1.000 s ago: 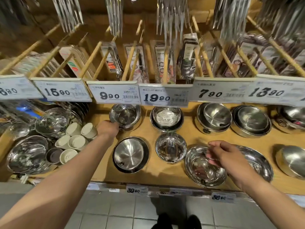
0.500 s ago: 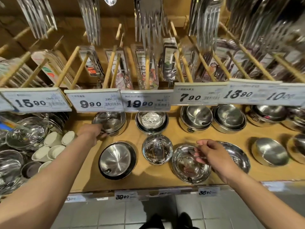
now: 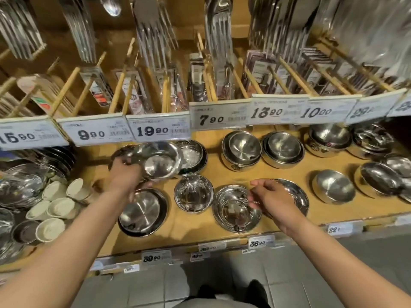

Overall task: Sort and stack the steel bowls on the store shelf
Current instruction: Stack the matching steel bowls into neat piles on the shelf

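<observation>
Item: bowl [image 3: 159, 162], tilted, gripped by your left hand [image 3: 125, 174]; right hand [image 3: 270, 195] hung loosely curled, empty. Nesting it level seemed best.

Wood shelf [image 3: 275, 174] w/ price tags [image 3: 219, 118], grey tile floor [image 3: 222, 276] below.

steel bowls [image 3: 193, 193] glossy mirror metal; shelf [image 3: 278, 174] matt smooth wood; price tags [image 3: 159, 130] white paper; cups [image 3: 61, 207] matt cream
</observation>
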